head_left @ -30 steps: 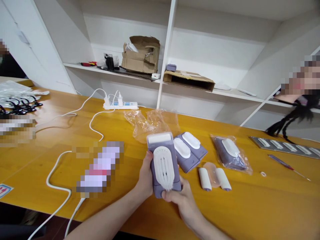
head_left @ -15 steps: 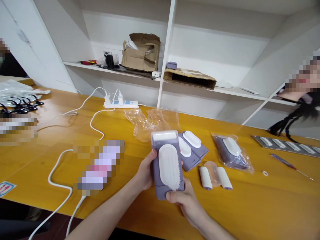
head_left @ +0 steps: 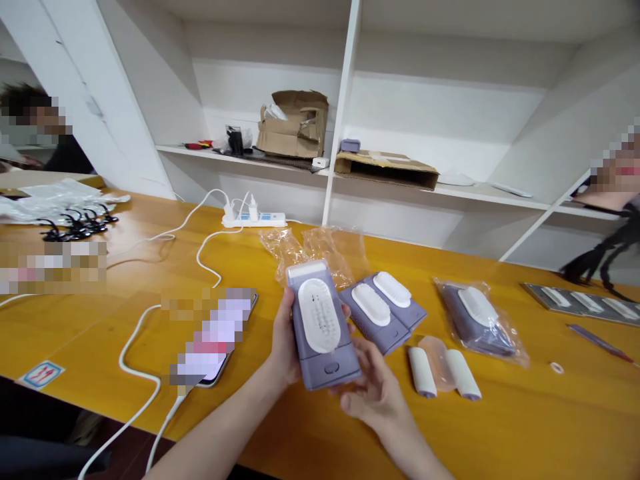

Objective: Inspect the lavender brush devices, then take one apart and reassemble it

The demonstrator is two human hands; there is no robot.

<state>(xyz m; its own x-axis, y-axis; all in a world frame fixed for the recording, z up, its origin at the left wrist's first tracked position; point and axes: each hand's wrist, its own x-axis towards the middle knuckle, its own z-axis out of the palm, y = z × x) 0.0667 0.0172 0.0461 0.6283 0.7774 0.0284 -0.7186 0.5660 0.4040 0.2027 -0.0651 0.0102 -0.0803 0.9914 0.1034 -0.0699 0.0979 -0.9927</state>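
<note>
My left hand grips a purple lint brush along its left side and from behind, above the table. A white oval bristle pad faces up on it, with a white strip at the far end and an oval button near the close end. Beside its lower right corner is my right hand, thumb and fingers apart; whether a fingertip touches the case's underside cannot be made out. Two similar purple brushes lie overlapping just behind, to the right. Another lint brush rests in a clear bag.
Two white rollers joined by a clear sheet lie at right, near a small ring and a screwdriver. A phone with a cable is at left. Behind are plastic bags, a power strip and shelves. People are at both sides.
My right thumb has come off the brush's lower end, and the hand has opened beside it. The brush has tilted, now showing its button end. The whole view has shifted slightly.
</note>
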